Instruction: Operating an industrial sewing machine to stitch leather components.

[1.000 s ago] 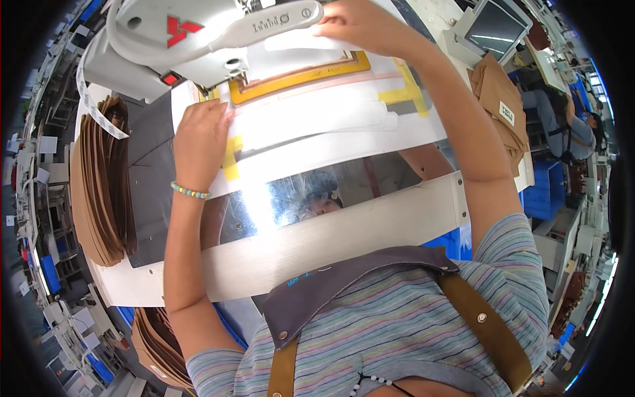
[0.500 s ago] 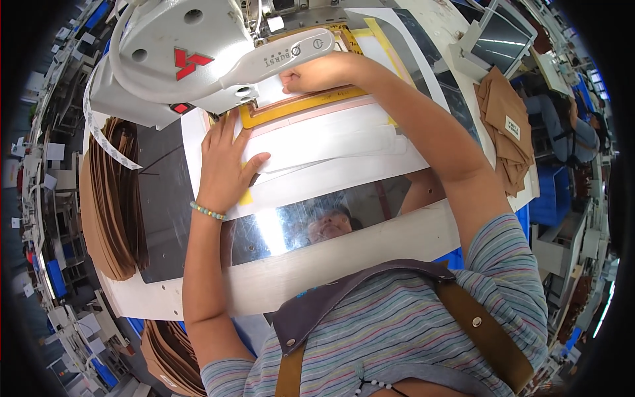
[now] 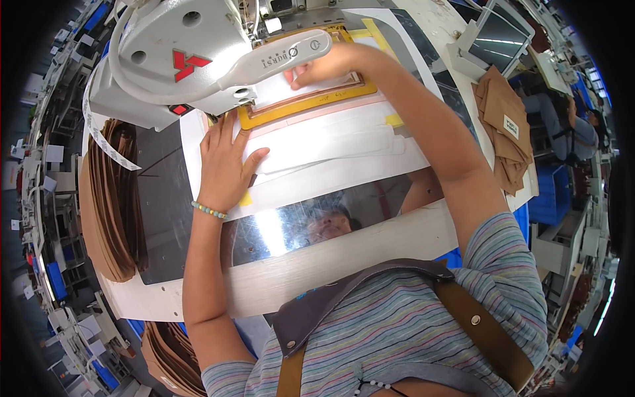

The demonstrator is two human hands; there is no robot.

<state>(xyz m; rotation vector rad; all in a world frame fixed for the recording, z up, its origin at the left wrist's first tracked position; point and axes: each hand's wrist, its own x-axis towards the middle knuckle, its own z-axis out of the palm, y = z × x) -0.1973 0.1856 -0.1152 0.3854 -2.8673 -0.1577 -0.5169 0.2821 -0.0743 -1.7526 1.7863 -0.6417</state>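
Observation:
My left hand (image 3: 227, 162) lies flat on the white sheet (image 3: 291, 185), thumb spread from the other fingers. Its fingertips reach beside the near left corner of a yellow frame (image 3: 311, 110) under the sewing machine head (image 3: 175, 56). Over the inside of that frame is my right hand (image 3: 337, 65), its fingers curled with the tips drawn together. A grey-white lamp arm (image 3: 274, 58) hides part of this hand, so anything small in its grip cannot be made out. White strips (image 3: 331, 147) lie on the sheet, nearer to me than the frame.
Brown folded pieces (image 3: 112, 205) stand stacked at the left, and more brown pieces (image 3: 504, 129) lie at the right table edge. A screen (image 3: 497, 36) stands at the far right. Shiny metal plate (image 3: 317, 221) covers the near table. Beyond sits another person (image 3: 565, 129).
My right hand has shifted slightly to the right inside the frame and its fingers have changed their bend. The left hand stays in place.

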